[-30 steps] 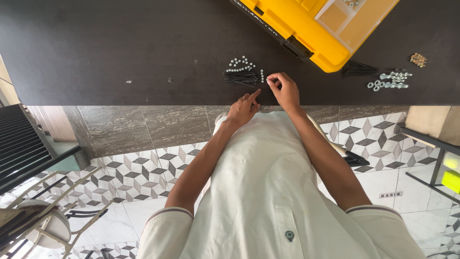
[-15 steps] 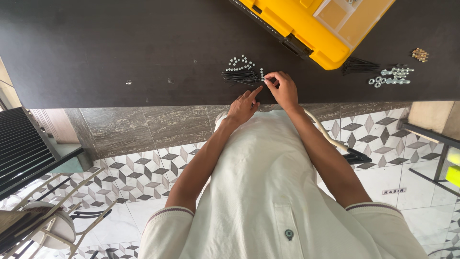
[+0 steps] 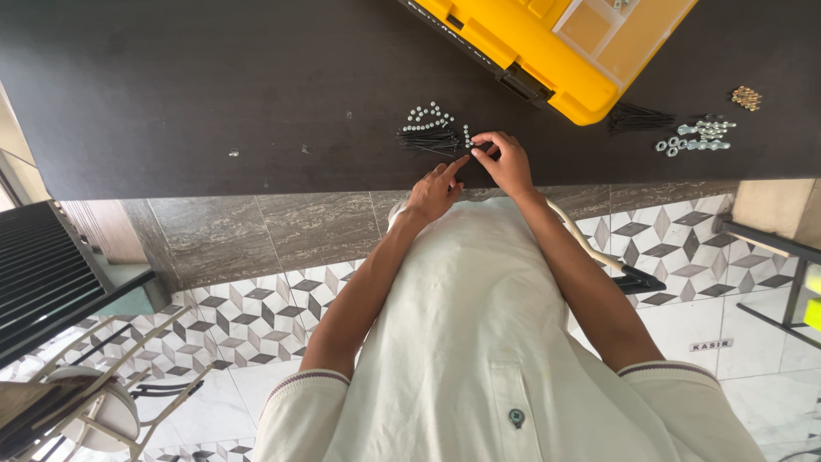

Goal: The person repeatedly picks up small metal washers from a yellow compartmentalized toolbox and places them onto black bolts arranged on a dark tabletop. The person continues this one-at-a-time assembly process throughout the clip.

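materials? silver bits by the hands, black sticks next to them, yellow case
Silver bits: likely plated steel nuts or washers, since they are bright and glinting; too small to be sure.
Black sticks: thin, matte and dark, possibly blackened steel screws or plastic ties; can't tell.
Yellow case: looks like moulded plastic, with a smooth, even colour, black latch and clear lid panels.

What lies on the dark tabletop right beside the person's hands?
By the right hand and left hand, the tabletop holds thin black screws and small silver nuts. Anything under the palms is hidden.
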